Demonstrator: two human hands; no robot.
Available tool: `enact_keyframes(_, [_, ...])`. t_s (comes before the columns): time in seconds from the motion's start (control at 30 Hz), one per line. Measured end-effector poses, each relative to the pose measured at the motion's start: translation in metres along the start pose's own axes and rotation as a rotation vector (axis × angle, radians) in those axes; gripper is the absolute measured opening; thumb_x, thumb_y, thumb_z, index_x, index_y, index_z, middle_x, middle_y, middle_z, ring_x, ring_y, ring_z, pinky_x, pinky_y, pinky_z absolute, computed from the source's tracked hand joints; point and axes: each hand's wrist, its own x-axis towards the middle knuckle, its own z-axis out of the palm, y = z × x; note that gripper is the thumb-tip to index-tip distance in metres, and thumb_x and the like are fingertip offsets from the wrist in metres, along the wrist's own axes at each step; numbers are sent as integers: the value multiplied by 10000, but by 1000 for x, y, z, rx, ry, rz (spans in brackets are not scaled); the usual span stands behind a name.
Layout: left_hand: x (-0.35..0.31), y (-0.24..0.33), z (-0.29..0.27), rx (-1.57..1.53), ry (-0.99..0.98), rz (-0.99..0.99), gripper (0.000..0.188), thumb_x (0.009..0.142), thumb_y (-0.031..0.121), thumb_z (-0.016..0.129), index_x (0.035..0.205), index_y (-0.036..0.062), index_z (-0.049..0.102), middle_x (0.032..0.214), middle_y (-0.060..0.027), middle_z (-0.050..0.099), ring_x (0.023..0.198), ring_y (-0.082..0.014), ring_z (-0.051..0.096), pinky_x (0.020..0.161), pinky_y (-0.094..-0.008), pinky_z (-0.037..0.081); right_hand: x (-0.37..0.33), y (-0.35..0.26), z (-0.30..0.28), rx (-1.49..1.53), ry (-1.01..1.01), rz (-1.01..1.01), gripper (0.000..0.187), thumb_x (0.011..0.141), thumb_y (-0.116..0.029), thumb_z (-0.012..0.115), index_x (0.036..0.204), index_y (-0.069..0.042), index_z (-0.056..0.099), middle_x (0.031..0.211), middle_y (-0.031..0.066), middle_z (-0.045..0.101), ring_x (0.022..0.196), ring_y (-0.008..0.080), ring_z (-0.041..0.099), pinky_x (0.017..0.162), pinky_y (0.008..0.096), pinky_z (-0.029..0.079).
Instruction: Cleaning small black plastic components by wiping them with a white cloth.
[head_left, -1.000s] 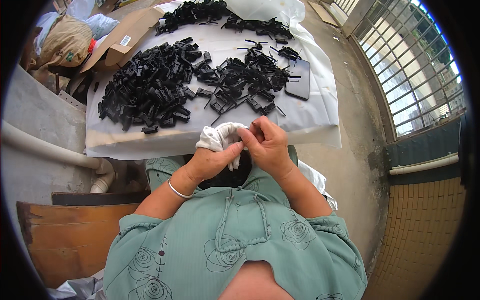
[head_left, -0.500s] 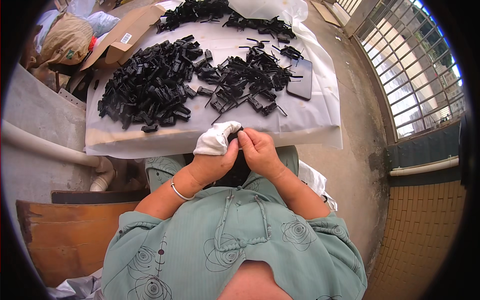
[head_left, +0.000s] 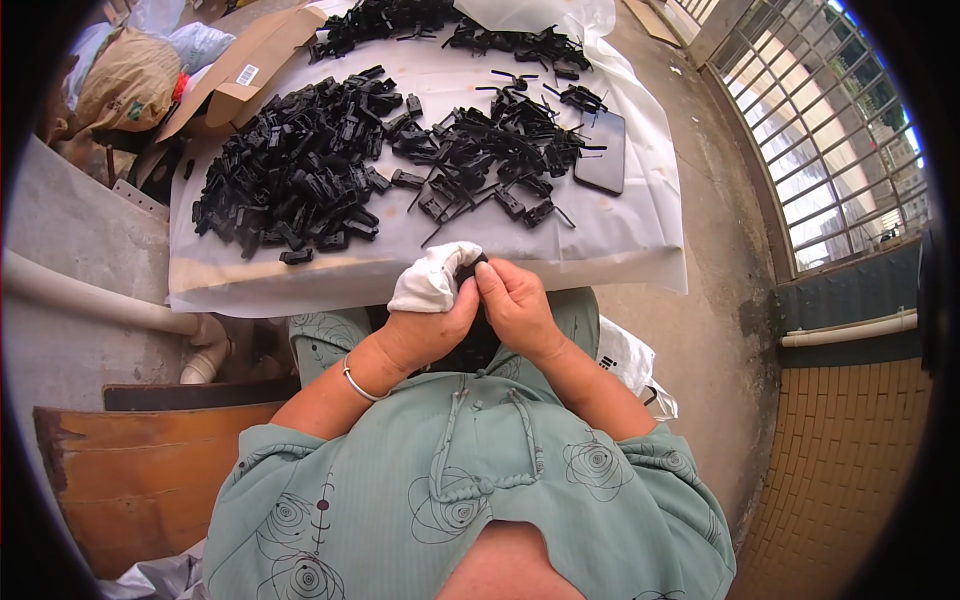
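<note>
Just off the table's front edge, my two hands meet around a small black plastic part (head_left: 474, 268). My left hand (head_left: 430, 300), its fingers covered by a white cloth glove with the thumb bare, is closed on one side of the part. The bare right hand (head_left: 515, 302) pinches the other side between thumb and fingers. Most of the part is hidden by the hands. Beyond them on the table, a big heap of black plastic clips (head_left: 300, 165) lies at the left, and a looser pile of black parts with thin rods (head_left: 490, 150) lies to the right.
White sheeting covers the table (head_left: 300, 275). A dark phone (head_left: 600, 155) lies near its right edge. More black parts (head_left: 520, 45) sit at the far side. An open cardboard box (head_left: 235, 75) leans at the far left. A pale pipe (head_left: 100, 300) runs along the left wall.
Both hands stay almost in place, still closed around the black part. The view has shifted very slightly; the piles look the same.
</note>
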Motion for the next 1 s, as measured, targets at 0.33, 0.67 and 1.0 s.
enact_keyframes(0.33, [9, 7, -22, -836, -126, -528, 294, 926, 93, 462, 1205, 73, 372, 919, -35, 544, 547, -32, 393, 473, -175, 349, 2, -6, -31, -385, -37, -240, 131, 795, -79, 645, 896, -3, 611, 658, 43, 535, 552, 95, 444, 525, 237, 386])
enact_keyframes(0.67, [9, 18, -21, -533, -442, -434, 338, 907, 68, 371, 1240, 11, 387, 834, -16, 512, 528, -47, 392, 475, -181, 342, 3, -12, -24, -285, -39, -280, 118, 762, -23, 663, 864, -12, 605, 716, 28, 552, 551, 77, 460, 501, 213, 377])
enact_keyframes(1.0, [7, 18, -20, -890, -313, -595, 297, 902, 99, 385, 1189, 34, 422, 832, -9, 479, 584, -41, 379, 498, -186, 361, -11, -35, -36, -239, -166, -260, 108, 782, -80, 666, 806, -2, 595, 656, 25, 526, 561, 88, 448, 512, 229, 367])
